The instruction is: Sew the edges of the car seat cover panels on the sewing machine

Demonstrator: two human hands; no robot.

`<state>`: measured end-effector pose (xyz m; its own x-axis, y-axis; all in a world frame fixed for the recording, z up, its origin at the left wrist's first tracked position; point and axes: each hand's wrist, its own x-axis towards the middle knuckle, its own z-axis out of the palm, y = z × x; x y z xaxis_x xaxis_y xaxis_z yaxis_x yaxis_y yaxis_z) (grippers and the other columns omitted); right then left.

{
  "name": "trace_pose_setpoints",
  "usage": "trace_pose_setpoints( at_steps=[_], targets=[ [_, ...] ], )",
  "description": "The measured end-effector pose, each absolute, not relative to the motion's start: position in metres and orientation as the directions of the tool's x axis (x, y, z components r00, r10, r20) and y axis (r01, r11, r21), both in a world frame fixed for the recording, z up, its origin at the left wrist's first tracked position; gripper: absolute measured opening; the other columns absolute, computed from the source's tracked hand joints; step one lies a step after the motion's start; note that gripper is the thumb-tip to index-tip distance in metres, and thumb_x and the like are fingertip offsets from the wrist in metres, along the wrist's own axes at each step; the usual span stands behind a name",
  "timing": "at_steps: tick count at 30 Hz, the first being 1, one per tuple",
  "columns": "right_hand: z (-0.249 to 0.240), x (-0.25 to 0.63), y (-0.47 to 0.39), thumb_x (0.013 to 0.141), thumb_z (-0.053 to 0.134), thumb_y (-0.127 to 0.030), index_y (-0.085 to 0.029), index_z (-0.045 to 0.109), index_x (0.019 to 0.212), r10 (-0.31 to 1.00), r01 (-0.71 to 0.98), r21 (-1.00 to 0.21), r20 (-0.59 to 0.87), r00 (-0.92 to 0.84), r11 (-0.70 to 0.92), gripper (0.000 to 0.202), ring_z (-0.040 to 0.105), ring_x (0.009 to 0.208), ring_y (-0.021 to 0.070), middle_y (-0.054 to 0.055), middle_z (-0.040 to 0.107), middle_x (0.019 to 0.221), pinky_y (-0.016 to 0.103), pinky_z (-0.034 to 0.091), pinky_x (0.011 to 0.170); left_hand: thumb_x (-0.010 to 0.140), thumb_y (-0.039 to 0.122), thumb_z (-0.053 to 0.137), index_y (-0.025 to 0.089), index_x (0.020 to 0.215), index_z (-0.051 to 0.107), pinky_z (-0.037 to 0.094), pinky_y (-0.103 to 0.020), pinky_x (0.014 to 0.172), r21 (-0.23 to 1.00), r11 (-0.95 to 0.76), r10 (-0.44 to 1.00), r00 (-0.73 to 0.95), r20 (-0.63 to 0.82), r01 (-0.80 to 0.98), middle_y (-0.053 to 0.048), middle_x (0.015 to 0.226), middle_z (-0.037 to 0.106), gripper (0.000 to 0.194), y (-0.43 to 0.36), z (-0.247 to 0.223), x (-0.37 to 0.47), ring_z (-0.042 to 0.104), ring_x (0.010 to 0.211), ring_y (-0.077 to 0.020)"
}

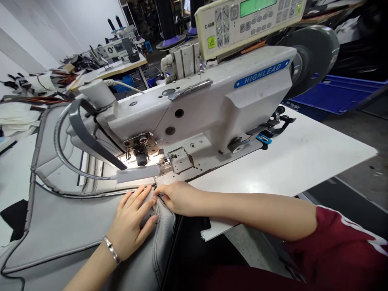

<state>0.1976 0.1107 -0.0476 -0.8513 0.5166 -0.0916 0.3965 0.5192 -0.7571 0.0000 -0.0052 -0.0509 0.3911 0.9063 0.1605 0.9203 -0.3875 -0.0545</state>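
Observation:
A large grey padded cover (69, 226) with dark-edged seams spreads over the left of the table and hangs down at the front. My left hand (131, 220) lies flat on it, fingers stretched toward the seam. At the cover's right corner, my right hand (172, 198) pinches the seam edge between thumb and fingers, close to my left fingertips. Just beyond both hands stands a white sewing machine (209, 105). Its lit needle area is partly hidden behind a white lamp (138, 173) on a bendable metal neck.
A control panel (248, 24) with a green screen sits atop the machine. The white tabletop (273, 169) extends right, with a blue clip (263, 139) by the machine base. A blue crate (342, 95) stands behind at right. Another sewing machine (117, 50) and piled materials are at the back left.

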Motion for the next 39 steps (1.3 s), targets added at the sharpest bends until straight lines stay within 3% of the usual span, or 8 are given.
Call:
trace_pose_setpoints(
  at_steps=[3,5,8,12,19,24,31,39],
  targets=[
    [-0.041,0.199,0.108,0.095,0.046,-0.029,-0.024,0.070,0.111,0.476,0.400,-0.742,-0.124,-0.871,0.538,0.029,0.065,0.085,0.0198,0.007,0.072,0.096,0.028,0.042,0.070,0.091,0.034,0.049,0.024,0.129,0.055,0.027,-0.049,0.113,-0.036,-0.391,0.904,0.391,0.171,0.920,-0.009,0.148,0.047,0.039,-0.005,-0.056,-0.005,0.040,0.138,-0.0308],
    [-0.040,0.199,0.104,0.095,0.047,-0.032,-0.020,0.070,0.110,0.445,0.386,-0.633,-0.071,-0.892,0.671,0.029,0.065,0.080,0.0208,0.009,0.071,0.092,0.029,0.041,0.065,0.090,0.033,0.051,0.024,0.129,0.056,0.027,-0.049,0.113,-0.031,-0.401,0.897,0.400,0.190,0.915,-0.009,0.147,0.048,0.041,-0.004,-0.059,-0.007,0.041,0.138,-0.0312],
    [-0.043,0.196,0.099,0.094,0.052,-0.026,-0.013,0.068,0.104,0.374,0.332,-0.446,0.007,-0.927,0.831,0.023,0.062,0.069,0.0194,0.010,0.068,0.082,0.029,0.036,0.056,0.089,0.033,0.050,0.024,0.128,0.056,0.026,-0.049,0.114,-0.011,-0.410,0.886,0.401,0.231,0.912,-0.009,0.145,0.050,0.040,-0.005,-0.063,-0.007,0.042,0.137,-0.0307],
    [-0.049,0.192,0.097,0.090,0.056,-0.018,-0.010,0.065,0.104,0.317,0.292,-0.363,0.011,-0.948,0.885,0.019,0.061,0.066,0.0173,0.010,0.067,0.080,0.028,0.033,0.052,0.090,0.032,0.049,0.023,0.126,0.056,0.025,-0.050,0.114,0.063,-0.395,0.893,0.367,0.262,0.916,-0.010,0.145,0.050,0.038,-0.005,-0.068,-0.007,0.039,0.139,-0.0299],
    [-0.052,0.186,0.097,0.090,0.052,-0.016,-0.005,0.060,0.112,0.362,0.329,-0.309,0.057,-0.930,0.892,0.026,0.062,0.071,0.0208,0.013,0.065,0.084,0.030,0.043,0.058,0.089,0.034,0.049,0.023,0.131,0.052,0.025,-0.048,0.115,0.101,-0.424,0.877,0.380,0.295,0.900,-0.010,0.144,0.051,0.043,0.010,-0.072,-0.020,0.042,0.136,-0.0300],
    [-0.052,0.185,0.095,0.089,0.054,-0.018,-0.005,0.059,0.109,0.395,0.357,-0.316,0.064,-0.916,0.879,0.025,0.061,0.069,0.0207,0.013,0.063,0.080,0.029,0.044,0.054,0.091,0.038,0.047,0.025,0.132,0.052,0.025,-0.049,0.113,0.126,-0.415,0.890,0.373,0.264,0.901,-0.010,0.142,0.052,0.043,0.018,-0.073,-0.026,0.042,0.134,-0.0314],
    [-0.057,0.186,0.088,0.091,0.048,-0.017,0.006,0.048,0.131,0.352,0.320,-0.246,0.098,-0.931,0.915,0.046,0.062,0.075,0.0232,0.017,0.065,0.087,0.031,0.046,0.053,0.091,0.034,0.048,0.025,0.128,0.056,0.028,-0.052,0.111,0.139,-0.448,0.874,0.400,0.275,0.883,-0.011,0.140,0.051,0.039,0.019,-0.073,-0.029,0.044,0.130,-0.0327],
    [-0.042,0.185,0.097,0.089,0.049,-0.010,-0.006,0.063,0.098,0.309,0.305,-0.279,-0.031,-0.950,0.910,0.017,0.063,0.074,0.0202,0.011,0.065,0.089,0.030,0.043,0.050,0.090,0.035,0.050,0.024,0.132,0.054,0.030,-0.053,0.110,0.096,-0.466,0.857,0.422,0.296,0.879,-0.012,0.140,0.051,0.044,0.022,-0.076,-0.031,0.045,0.129,-0.0340]
  ],
)
